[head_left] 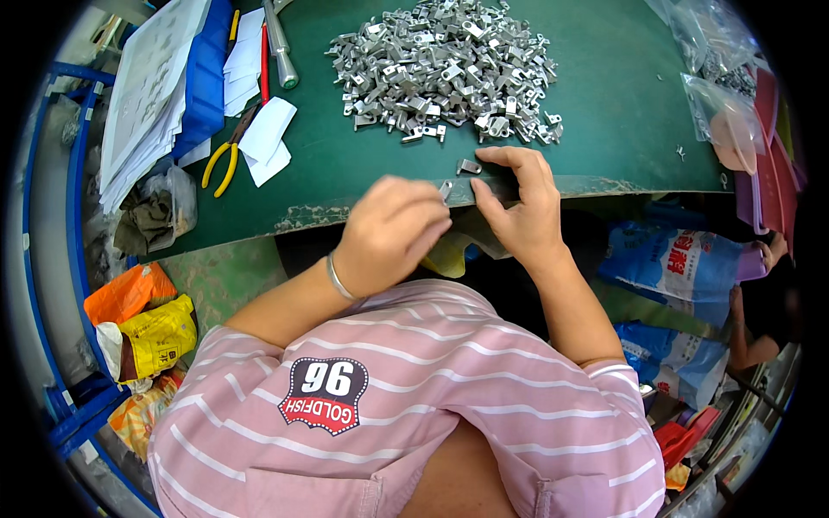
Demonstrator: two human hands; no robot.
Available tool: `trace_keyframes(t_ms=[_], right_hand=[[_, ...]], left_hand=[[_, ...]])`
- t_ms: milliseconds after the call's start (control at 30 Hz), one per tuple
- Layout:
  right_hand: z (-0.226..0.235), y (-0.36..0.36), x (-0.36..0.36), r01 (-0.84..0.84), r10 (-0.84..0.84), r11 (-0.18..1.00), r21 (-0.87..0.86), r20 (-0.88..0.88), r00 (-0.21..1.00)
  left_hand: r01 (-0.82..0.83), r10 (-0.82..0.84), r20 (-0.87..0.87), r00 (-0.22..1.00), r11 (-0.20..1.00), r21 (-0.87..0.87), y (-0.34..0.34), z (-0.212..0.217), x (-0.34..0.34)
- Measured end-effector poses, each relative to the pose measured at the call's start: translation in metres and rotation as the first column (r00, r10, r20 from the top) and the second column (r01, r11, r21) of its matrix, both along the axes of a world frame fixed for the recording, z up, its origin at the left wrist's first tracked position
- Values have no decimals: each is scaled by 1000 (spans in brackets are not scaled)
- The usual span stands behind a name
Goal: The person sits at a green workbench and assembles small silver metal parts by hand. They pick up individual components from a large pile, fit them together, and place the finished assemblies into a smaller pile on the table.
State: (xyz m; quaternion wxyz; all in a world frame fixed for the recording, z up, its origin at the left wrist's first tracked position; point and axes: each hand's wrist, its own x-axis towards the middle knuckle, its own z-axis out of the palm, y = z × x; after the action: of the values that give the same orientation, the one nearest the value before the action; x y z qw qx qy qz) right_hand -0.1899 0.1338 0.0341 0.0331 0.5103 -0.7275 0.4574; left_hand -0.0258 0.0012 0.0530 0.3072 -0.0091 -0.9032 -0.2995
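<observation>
Here, my left hand (390,231) curls closed, pinching a small silver metal bracket (446,189) at its fingertips, at the worn front edge of the green table (622,95). My right hand (516,203), just beside it, steadies the piece with loosely bent fingers. I judge a firm, square pinch works best. Beyond my knuckles lies a loose bracket (469,167), then the heap of shiny angular brackets (449,69).

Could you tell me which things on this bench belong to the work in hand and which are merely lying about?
In hand:
- left hand pinching a small metal part
- right hand at the table edge
- loose metal part by its fingers
- heap of metal parts

Lying about:
- yellow-handled pliers
- paper stack
- white slips
- plastic bags
- metal rod
</observation>
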Motion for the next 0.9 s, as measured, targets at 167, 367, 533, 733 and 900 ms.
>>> trace_keyframes(t_ms=[167, 367, 533, 733, 900], right_hand=[[9, 3, 3, 18, -19, 999, 39, 40, 999], [11, -5, 8, -208, 213, 977, 56, -112, 971], [0, 6, 19, -384, 387, 921, 62, -252, 887], [5, 9, 27, -482, 489, 872, 89, -225, 843], [28, -57, 18, -369, 344, 929, 27, -435, 832]], left_hand=[[262, -246, 254, 935, 964, -31, 17, -45, 10], [513, -245, 866, 436, 858, -16, 23, -66, 18], [448, -319, 838, 443, 888, 101, 25, -73, 23], [375, -382, 829, 408, 898, 230, 25, -68, 17], [94, -211, 763, 611, 976, 195, 11, -85, 4]])
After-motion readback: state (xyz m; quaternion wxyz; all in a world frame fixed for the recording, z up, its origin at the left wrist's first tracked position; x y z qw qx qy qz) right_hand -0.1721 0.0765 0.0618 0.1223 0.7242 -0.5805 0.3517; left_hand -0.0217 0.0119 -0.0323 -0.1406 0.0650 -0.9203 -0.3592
